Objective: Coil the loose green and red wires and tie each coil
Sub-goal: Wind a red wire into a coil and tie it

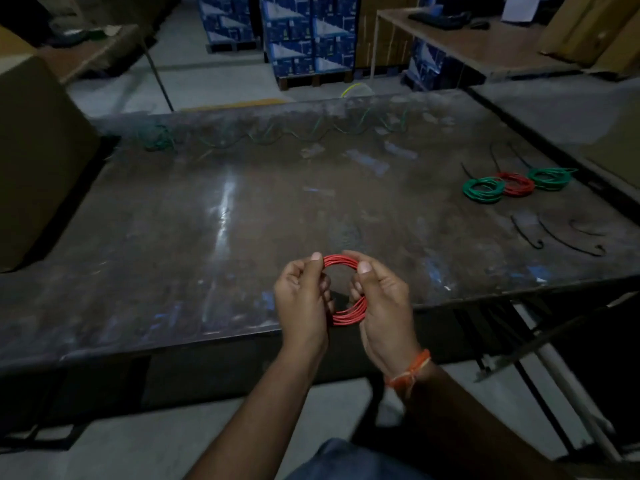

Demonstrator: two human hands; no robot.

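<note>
Red wire coil (343, 289) held in the air over the near edge of the desk (242, 209), pinched at both sides. Left hand (303, 299) grasping the coil's left arc, thumb on top, fingers (325, 284) curled behind the strands. Right hand (382, 306) grasping the right arc likewise, thumb tip pressed on the upper turns. Two-sided hold probably meant to keep the turns bunched so none spring loose before tying. No tie seen on this coil; loose end not discernible.

Coil a flat ring with no strong long axis. Ring plane tilted up toward the camera, opening facing up and back at the wearer, upper arc between the thumb tips, lower arc between the heels of the hands.

Well beyond the right fingers, far right of the desk: green coil (483, 190), red coil (516, 184), second green coil (550, 177), touching in a row. Black cable ties (568, 242) loose between those coils and the right hand. Loose green wire (294, 135) wavy along the far edge, still to coil.
</note>
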